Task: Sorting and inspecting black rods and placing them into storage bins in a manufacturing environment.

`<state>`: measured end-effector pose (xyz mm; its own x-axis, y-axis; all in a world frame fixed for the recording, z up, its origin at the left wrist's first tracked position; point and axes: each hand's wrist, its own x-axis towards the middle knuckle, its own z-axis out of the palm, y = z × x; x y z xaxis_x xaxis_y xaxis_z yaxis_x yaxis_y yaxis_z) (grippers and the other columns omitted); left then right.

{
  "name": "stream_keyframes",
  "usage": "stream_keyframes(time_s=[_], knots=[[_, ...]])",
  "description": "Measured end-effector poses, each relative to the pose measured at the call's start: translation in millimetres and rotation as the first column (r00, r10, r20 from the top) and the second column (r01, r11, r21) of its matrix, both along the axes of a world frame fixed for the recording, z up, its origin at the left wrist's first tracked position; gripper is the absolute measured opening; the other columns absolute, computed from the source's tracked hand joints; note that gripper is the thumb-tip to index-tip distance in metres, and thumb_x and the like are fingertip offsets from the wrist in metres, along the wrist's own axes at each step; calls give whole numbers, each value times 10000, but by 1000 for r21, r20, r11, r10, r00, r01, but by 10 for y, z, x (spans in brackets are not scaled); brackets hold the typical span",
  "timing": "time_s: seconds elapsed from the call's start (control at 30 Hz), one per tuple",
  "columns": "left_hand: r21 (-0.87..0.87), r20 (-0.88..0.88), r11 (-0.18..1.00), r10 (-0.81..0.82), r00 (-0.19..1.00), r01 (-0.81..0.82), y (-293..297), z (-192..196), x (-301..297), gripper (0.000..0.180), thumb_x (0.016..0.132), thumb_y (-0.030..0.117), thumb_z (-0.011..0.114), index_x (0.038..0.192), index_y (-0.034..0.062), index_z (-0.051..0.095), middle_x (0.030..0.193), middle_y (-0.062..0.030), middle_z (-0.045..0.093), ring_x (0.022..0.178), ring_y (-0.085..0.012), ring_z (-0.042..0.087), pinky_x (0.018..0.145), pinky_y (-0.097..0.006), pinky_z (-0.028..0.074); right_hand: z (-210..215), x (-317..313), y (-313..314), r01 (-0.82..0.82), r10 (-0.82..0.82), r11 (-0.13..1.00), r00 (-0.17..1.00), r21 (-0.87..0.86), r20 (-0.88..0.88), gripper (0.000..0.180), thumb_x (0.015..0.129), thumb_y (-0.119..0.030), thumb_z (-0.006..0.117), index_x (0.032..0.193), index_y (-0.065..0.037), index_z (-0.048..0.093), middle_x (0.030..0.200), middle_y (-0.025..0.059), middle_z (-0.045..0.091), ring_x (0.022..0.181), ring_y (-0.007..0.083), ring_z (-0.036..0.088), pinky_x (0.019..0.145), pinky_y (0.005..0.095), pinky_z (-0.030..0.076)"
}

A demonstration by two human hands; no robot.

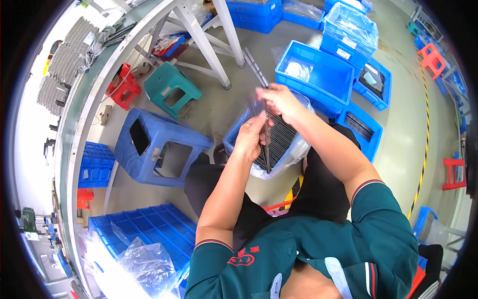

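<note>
My left hand (250, 137) grips the lower part of a bunch of thin dark strips (267, 144) held upright over my lap. My right hand (278, 99) pinches the same bunch higher up; a few longer strips stick out above it (254, 65). Right below the hands sits a blue bin lined with a clear plastic bag (298, 149), holding a packed row of the same dark strips (281, 139). My forearms come up from the lower edge, in short green sleeves.
A blue plastic stool (159, 147), a green stool (172, 89) and a red one (123, 85) stand to the left beside a white table frame (199, 35). Blue bins (318, 74), some bagged, fill the floor ahead and right. A flat blue crate (149, 229) with loose plastic lies lower left.
</note>
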<state>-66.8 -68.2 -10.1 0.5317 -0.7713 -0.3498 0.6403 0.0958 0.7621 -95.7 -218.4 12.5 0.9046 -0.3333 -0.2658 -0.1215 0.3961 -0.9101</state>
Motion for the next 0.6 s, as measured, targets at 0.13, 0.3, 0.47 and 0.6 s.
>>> stream_keyframes(time_s=[0.13,0.3,0.47,0.6], knots=[[-86,-54,950,-304,951,299,112,54,-55,311,887,325,585,754,46,556,631,14,454,478,-67,349,448,-208,278,98,119,-505,336,-339,938,941,82,22,267,860,-308,596,712,-113,488,469,-71,312,354,57,263,349,234,193],[-103,-45,979,-182,982,177,183,120,-5,311,899,325,563,789,34,565,834,-77,580,634,-170,559,564,-306,477,168,45,-789,389,-391,920,918,36,62,271,871,-302,570,707,-106,478,463,-66,305,358,58,233,348,243,167],[-258,-112,955,-176,978,143,127,88,123,300,899,325,556,825,35,577,1040,-149,583,861,-260,629,740,-437,541,65,-38,-182,-27,20,995,998,-97,-65,320,838,-360,634,766,-60,549,546,-32,408,398,50,316,348,212,217],[-121,-88,984,-142,986,131,123,27,115,306,885,350,575,791,58,577,950,-95,588,732,-221,594,672,-419,524,73,-45,119,-179,149,812,984,-555,-98,354,876,-303,586,726,15,544,538,88,572,414,140,534,393,287,402]])
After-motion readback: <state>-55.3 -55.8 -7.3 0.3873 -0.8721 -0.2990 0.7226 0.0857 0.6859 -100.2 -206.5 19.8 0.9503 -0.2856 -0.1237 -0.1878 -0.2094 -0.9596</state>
